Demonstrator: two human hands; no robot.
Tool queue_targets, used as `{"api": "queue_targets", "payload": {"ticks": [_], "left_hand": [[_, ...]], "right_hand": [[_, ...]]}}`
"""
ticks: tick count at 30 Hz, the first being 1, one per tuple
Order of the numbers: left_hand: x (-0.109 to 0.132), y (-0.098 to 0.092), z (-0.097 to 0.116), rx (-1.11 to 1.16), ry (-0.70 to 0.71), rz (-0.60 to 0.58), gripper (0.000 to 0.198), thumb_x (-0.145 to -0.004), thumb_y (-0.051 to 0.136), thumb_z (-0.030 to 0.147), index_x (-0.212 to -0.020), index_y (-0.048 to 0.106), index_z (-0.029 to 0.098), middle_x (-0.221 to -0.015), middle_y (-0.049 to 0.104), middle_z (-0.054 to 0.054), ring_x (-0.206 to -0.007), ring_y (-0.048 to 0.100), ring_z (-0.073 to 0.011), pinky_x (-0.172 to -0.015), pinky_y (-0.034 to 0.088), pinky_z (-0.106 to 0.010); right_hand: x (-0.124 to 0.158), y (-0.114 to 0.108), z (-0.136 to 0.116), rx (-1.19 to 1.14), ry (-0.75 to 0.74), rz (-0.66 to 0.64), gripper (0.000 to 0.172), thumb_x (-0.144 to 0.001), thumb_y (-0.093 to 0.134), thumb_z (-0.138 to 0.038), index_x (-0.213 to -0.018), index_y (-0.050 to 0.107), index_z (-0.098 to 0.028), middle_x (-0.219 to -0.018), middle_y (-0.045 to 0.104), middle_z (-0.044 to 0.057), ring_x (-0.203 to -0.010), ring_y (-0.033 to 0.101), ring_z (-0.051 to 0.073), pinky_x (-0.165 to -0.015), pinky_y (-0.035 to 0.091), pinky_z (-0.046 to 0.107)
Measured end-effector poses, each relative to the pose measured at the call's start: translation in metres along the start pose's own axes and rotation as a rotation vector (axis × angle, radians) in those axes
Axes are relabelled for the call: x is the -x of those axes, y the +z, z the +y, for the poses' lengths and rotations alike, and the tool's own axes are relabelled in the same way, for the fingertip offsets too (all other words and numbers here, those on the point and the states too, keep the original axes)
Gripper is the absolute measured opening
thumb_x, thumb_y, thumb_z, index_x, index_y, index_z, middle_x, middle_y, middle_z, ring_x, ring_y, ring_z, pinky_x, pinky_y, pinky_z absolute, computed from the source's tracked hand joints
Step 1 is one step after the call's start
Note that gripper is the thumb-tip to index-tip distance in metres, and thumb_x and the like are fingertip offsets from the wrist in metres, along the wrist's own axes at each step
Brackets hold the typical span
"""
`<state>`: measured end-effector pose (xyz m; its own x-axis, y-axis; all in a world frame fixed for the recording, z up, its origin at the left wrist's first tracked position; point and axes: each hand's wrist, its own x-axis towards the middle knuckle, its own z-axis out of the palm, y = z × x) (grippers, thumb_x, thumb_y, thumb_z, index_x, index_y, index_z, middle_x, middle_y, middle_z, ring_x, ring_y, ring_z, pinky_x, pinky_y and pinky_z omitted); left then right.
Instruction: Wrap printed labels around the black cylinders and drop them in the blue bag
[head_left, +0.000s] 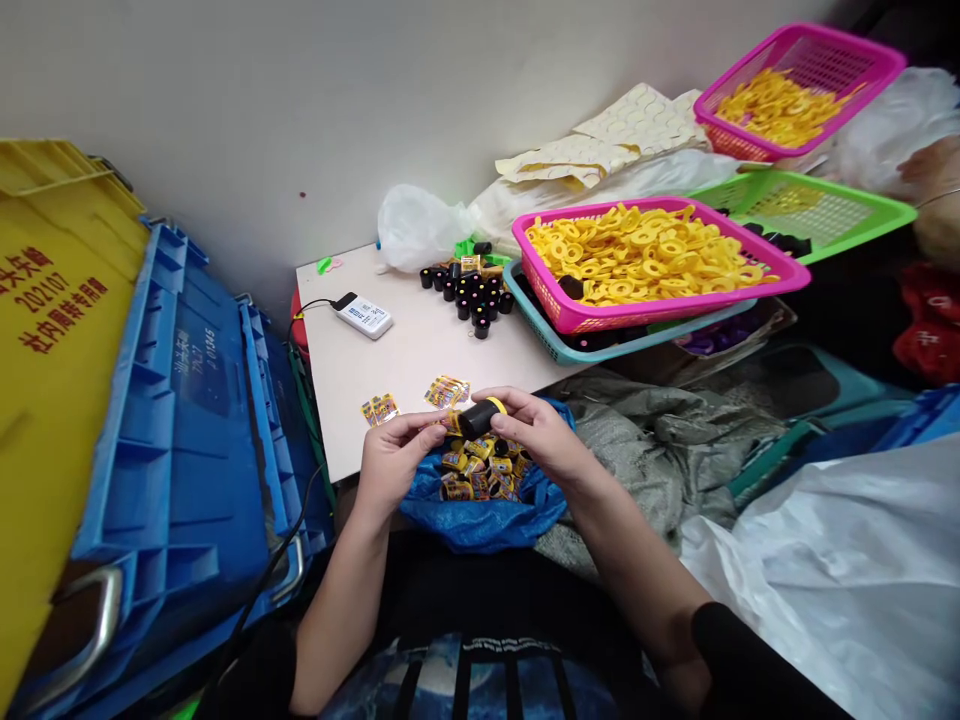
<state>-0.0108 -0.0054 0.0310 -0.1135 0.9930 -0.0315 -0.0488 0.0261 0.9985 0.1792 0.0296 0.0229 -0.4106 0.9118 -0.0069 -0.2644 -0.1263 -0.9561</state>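
Observation:
Both hands meet over a blue bag point(480, 515) in my lap, which holds several small yellow-labelled cylinders. My right hand point(536, 430) is closed round a small black cylinder with a yellow ring point(480, 417). My left hand point(394, 455) pinches a colourful sticker point(451, 421) against that cylinder's left end. Loose stickers point(380, 408) and a second bunch of stickers point(447, 390) lie on the white table point(420, 355) just beyond my hands. A cluster of black cylinders point(469, 290) stands further back on the table.
A pink basket of yellow rings point(652, 262) rests on a teal tray point(559, 345); another pink basket point(795, 90) and a green basket point(825, 210) sit behind. Blue point(195, 420) and yellow point(52, 330) crates fill the left. A white device with cable point(364, 316), plastic bags and grey cloth point(660, 440) lie around.

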Motion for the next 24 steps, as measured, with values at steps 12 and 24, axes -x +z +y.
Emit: {"api": "queue_targets", "payload": {"ticks": [12,24], "left_hand": [[0.003,0.006,0.006,-0.086,0.14,-0.072,0.018,-0.068,0.076,0.024,-0.085,0.077,0.021,-0.092,0.076,-0.006,-0.091,0.07,-0.0225,-0.086,0.056,-0.035],[0.008,0.022,0.002,0.09,-0.022,-0.162,0.028,-0.063,0.08,0.025,-0.09,0.073,0.02,-0.093,0.072,-0.004,-0.09,0.066,-0.018,-0.08,0.052,-0.028]], "right_hand": [[0.002,0.006,0.009,-0.029,0.056,0.146,0.035,-0.068,0.076,-0.042,-0.092,0.064,-0.019,-0.079,0.067,0.001,-0.077,0.061,0.015,-0.073,0.048,0.028],[0.007,0.023,0.028,-0.287,0.068,-0.002,0.044,-0.079,0.059,-0.06,-0.108,0.059,-0.026,-0.084,0.057,0.001,-0.068,0.053,0.013,-0.059,0.043,0.024]]}}
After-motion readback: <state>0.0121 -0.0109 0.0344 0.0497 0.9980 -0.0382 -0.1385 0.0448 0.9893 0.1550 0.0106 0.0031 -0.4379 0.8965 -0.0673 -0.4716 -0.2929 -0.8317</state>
